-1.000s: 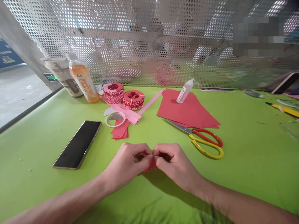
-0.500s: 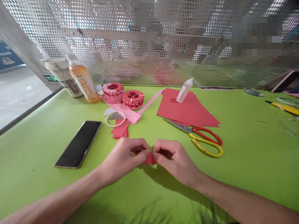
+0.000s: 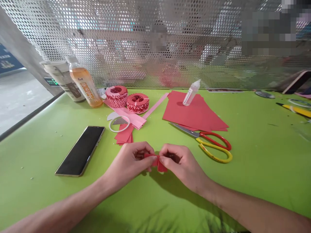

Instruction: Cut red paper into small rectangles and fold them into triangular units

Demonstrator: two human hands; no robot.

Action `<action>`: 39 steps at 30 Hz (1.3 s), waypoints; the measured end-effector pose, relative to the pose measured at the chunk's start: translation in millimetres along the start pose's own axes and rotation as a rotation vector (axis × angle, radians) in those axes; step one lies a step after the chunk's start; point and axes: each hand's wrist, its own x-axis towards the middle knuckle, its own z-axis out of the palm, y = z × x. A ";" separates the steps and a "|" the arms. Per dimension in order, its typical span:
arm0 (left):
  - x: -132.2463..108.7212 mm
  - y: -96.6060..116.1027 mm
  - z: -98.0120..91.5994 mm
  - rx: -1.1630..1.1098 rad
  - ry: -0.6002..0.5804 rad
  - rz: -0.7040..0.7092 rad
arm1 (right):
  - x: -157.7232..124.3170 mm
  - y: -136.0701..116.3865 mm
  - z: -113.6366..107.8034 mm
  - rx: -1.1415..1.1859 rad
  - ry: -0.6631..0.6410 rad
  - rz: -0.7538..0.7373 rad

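Left hand [image 3: 127, 161]: narrow pinch, thumb and curled fingers closed on one side of a folded red paper piece [image 3: 157, 162]. Right hand [image 3: 182, 165]: same narrow pinch on the other side, its fingertips just beside those of the left hand. Held item: between both hands, at the near middle of the green desk [image 3: 36, 181]; contact with the surface cannot be told. Handling: likely very light, thin and soft, creasing easily; best held by the folded middle with the fingertips.

Head view, further items: smartphone [image 3: 80, 151], lying left of the hands. Stacked red paper sheets [image 3: 194, 111], ahead and right, carrying a glue bottle [image 3: 191, 93]. Scissors [image 3: 198, 136], red and yellow handles, right of the hands. Two coiled paper rings [image 3: 116, 96] [image 3: 138, 103], red and pink, beside an orange drink bottle [image 3: 85, 85]. Tape roll [image 3: 119, 132], resting on pink paper [image 3: 126, 118].
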 end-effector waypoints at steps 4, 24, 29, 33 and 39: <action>-2.7 1.8 2.1 0.050 0.008 0.054 | -0.8 0.8 0.8 0.008 -0.014 0.014; -10.7 0.3 4.4 0.472 0.155 0.644 | -2.3 -3.3 0.2 -0.021 0.028 0.010; -14.6 1.9 2.5 0.504 0.086 0.718 | -1.8 -3.9 -0.2 -0.018 0.040 -0.053; -14.6 4.1 2.1 0.307 -0.006 0.506 | -1.5 -2.4 0.3 -0.067 0.054 -0.105; -8.8 2.9 4.8 -0.137 -0.110 0.091 | -2.8 -0.6 -1.7 -0.193 0.037 -0.201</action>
